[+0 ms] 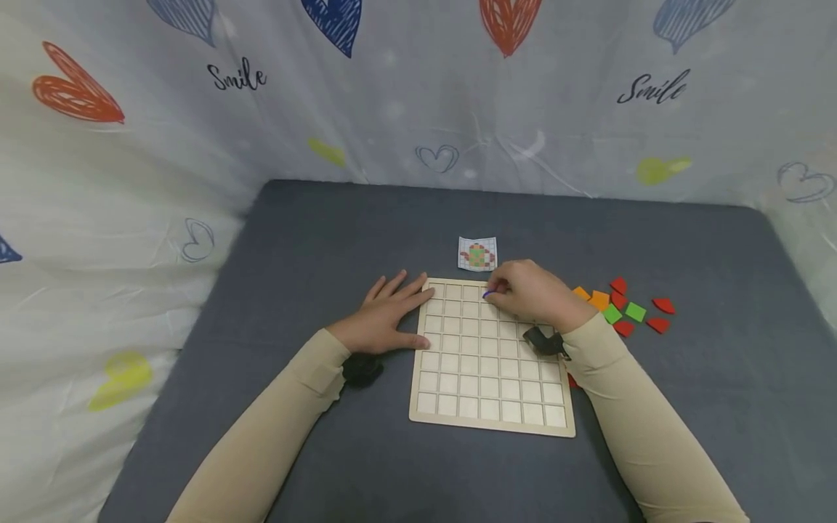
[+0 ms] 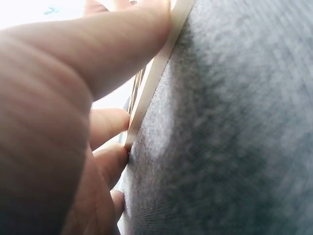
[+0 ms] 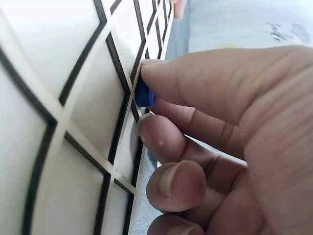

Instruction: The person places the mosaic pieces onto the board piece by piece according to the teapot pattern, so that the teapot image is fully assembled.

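Observation:
A wooden grid board [image 1: 489, 367] with square cells lies on the table. At its top edge my right hand [image 1: 528, 290] pinches a small blue tile [image 3: 143, 93] between thumb and fingers, right at a cell in the top row. In the right wrist view the tile is partly covered by the thumb. My left hand [image 1: 387, 316] rests with spread fingers along the board's left edge, thumb and fingertips touching the frame; in the left wrist view the thumb [image 2: 122, 44] lies against the board's side [image 2: 151, 83].
Behind the board lies a small card [image 1: 477, 254] printed with a coloured teapot pattern on a grid. Right of the right hand are scattered several red tiles [image 1: 663, 305], green tiles [image 1: 635, 312] and orange tiles [image 1: 599, 301]. A printed curtain [image 1: 405, 94] hangs behind the grey table [image 1: 340, 232].

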A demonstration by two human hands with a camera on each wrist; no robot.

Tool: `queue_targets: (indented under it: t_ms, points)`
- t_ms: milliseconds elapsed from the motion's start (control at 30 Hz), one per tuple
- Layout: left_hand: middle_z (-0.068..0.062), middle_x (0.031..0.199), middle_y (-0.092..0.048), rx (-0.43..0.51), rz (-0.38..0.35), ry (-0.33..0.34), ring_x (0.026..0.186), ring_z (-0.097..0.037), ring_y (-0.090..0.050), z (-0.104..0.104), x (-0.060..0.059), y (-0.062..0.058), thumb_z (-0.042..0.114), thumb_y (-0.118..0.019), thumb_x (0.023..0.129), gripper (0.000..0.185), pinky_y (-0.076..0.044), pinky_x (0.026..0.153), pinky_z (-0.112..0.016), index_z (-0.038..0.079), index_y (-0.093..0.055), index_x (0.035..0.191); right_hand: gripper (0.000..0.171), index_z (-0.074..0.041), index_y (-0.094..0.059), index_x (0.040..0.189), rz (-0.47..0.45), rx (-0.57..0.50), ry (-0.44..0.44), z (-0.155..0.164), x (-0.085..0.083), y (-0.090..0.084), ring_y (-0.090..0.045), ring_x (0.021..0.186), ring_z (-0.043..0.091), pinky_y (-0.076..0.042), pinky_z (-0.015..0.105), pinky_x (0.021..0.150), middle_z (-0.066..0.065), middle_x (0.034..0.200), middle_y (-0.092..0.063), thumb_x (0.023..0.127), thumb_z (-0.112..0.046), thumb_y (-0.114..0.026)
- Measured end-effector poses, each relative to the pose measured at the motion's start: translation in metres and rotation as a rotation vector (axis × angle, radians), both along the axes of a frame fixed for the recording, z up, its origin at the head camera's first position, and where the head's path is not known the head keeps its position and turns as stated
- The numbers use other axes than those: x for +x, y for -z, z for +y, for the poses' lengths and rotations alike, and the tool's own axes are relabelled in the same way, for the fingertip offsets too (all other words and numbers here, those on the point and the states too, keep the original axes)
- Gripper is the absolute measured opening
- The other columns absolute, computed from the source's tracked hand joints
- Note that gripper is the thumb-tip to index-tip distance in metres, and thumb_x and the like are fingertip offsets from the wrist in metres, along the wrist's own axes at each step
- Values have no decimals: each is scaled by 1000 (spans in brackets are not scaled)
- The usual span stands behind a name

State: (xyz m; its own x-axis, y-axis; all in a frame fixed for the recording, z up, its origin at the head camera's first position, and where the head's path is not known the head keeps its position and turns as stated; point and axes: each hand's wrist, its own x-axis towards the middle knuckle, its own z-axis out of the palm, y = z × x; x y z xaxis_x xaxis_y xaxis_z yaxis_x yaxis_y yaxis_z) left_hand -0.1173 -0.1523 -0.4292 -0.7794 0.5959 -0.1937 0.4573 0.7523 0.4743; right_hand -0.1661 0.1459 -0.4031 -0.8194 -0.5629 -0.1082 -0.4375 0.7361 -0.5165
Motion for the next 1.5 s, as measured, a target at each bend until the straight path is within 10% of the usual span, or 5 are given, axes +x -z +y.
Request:
queue_targets:
  t_ms: [1500]
  points:
    - [9, 164, -3, 28, -3, -36, 151, -22, 9, 1, 0, 3, 66, -64, 83, 94, 12, 118, -48, 29, -21, 157, 25, -13, -74, 111, -73, -50, 159, 53, 4, -8, -62, 85, 15, -52, 36, 75, 0, 97, -70, 89, -25, -73]
